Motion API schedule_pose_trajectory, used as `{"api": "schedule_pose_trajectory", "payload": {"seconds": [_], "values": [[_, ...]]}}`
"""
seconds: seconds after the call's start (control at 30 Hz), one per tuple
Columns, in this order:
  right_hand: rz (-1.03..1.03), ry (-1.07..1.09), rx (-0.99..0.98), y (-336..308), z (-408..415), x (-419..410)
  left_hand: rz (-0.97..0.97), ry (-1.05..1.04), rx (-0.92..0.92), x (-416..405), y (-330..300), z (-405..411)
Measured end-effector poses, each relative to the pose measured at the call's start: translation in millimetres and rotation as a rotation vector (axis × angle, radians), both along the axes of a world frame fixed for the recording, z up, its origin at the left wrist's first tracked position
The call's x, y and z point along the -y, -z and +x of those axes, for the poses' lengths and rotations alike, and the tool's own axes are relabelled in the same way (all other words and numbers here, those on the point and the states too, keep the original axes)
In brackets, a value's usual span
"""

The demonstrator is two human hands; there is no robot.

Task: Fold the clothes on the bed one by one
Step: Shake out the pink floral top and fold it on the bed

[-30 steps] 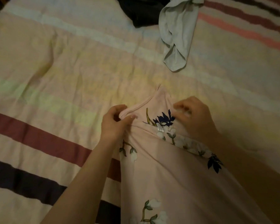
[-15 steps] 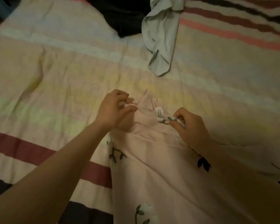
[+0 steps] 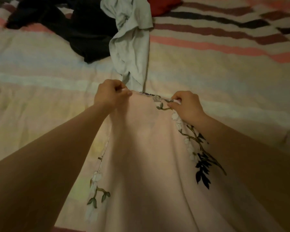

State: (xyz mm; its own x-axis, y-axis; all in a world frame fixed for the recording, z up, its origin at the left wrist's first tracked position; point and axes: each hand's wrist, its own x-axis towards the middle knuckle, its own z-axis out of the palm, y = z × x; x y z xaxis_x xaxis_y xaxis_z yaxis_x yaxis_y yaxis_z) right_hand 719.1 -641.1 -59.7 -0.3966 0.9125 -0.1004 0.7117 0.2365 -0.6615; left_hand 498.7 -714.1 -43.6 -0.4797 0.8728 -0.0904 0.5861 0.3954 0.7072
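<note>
The left hand (image 3: pixel 108 94) has its fingers curled tight, pinching the left end of the far edge of a soft pale pink garment with a printed floral pattern (image 3: pixel 146 156); the right hand (image 3: pixel 186 106) pinches the right end of that same edge between thumb and curled fingers, so the hem runs taut and nearly straight between the two. From that held edge the pink cloth fans out wider toward the near side, falling in long smooth folds between both bare forearms. Its print shows white blossoms on thin green-brown stems, with green leaves near the left side and dark, nearly black leaves toward the right. The garment lies over a bed covered with a striped quilted cover (image 3: pixel 40 91), whose matte, slightly rumpled fabric carries pale pastel bands in the middle and pink, maroon and dark stripes at the far right. Just beyond the held edge a crumpled light grey-green cotton garment (image 3: pixel 132 47) stretches away in a twisted, creased strip, its near tip close to the left hand. To its left, touching it, a black garment (image 3: pixel 84 29) lies in a loose heap. At the far edge, right of the grey-green piece, a red cloth item (image 3: pixel 162 4) shows only in part.
</note>
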Motion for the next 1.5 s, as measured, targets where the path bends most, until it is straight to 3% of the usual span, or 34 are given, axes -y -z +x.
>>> {"api": "schedule_pose_trajectory", "payload": {"seconds": [0.17,0.4,0.63,0.97,1.2,1.33,1.4,1.5], "values": [[-0.076,0.016,0.031,25,-7,-6,-0.071,-0.063,-0.007,-3,20,-9],[-0.063,-0.01,0.183,43,-15,-9,-0.096,-0.157,0.354,11,31,-14],[-0.304,-0.086,-0.005,10,23,-6,-0.045,-0.188,0.441,27,32,3],[-0.395,-0.147,0.092,-11,134,9,-0.015,-0.312,0.235,73,29,-41],[-0.456,-0.214,0.197,-15,163,20,-0.078,-0.241,0.297,77,21,-33],[-0.432,-0.244,0.217,-16,170,25,-0.074,-0.251,0.237,72,23,-26],[-0.421,-0.234,0.212,-13,169,28,-0.116,-0.203,0.123,67,22,-20],[-0.357,-0.24,0.222,-11,165,32,-0.226,-0.085,-0.198,62,17,-9]]}}
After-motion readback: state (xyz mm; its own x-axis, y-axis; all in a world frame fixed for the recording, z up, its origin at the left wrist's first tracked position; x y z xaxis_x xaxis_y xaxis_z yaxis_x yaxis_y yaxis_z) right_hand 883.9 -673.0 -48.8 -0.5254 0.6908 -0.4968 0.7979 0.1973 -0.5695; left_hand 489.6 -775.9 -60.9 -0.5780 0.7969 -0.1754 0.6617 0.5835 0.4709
